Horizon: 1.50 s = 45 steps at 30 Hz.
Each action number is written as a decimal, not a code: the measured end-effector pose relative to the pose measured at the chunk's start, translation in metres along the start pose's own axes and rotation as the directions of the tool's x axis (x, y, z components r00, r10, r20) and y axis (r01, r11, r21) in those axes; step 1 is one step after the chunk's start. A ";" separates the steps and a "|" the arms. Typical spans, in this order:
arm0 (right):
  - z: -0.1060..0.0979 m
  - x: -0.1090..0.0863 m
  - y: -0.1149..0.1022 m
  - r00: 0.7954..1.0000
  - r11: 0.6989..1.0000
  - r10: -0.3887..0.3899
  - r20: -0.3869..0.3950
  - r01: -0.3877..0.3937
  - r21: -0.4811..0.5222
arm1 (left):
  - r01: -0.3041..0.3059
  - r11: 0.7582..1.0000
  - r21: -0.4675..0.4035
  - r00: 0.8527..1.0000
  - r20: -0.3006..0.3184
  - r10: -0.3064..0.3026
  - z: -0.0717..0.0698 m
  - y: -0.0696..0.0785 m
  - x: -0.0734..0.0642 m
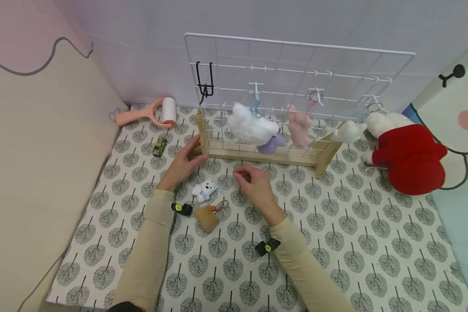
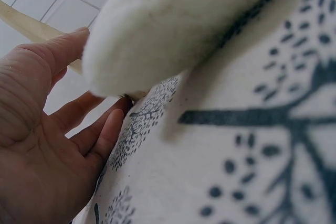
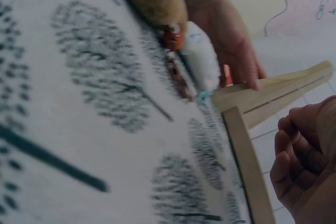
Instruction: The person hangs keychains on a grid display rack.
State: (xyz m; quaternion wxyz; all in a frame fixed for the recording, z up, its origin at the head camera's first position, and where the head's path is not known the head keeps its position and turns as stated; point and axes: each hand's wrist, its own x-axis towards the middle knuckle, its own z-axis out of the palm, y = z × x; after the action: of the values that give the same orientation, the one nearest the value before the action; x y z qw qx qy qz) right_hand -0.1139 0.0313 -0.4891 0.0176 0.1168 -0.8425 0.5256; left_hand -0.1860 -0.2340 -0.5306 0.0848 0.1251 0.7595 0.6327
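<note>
My left hand is at the left wooden end stand of a white wire grid rack, its thumb against the wood and its fingers extended. In front of the rack, my right hand hovers with loosely curled fingers; nothing shows in them. Between the hands lies a small white plush bear keychain with a blue bow. Nearer to me is a tan plush keychain with an orange bead and a ring. In the left wrist view, white plush partly covers the view beyond my left hand.
On the grid hang a white and purple plush, a pink plush, a small white plush and a black hook. A lint roller and toy car lie left; a red-clothed plush lies right.
</note>
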 end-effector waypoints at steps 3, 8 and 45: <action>0.008 -0.003 0.009 0.999 1.000 0.016 0.034 -0.015 -0.026 | -0.001 1.000 0.005 1.000 0.004 0.001 0.001 0.005 0.000; 0.021 -0.007 0.021 0.993 0.994 0.053 0.110 -0.042 -0.099 | -0.002 1.000 -0.001 1.000 0.007 0.002 0.004 0.024 -0.005; 0.035 -0.013 0.024 0.980 0.951 0.040 0.196 0.023 -0.309 | 0.045 0.999 0.003 0.999 -0.003 -0.045 0.005 0.033 -0.009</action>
State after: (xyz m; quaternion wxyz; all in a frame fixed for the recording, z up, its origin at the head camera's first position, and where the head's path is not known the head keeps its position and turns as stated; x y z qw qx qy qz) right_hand -0.1031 0.0125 -0.5283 -0.0514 0.1611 -0.9125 0.3725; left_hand -0.1737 -0.2262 -0.4991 0.0977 0.1070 0.7633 0.6296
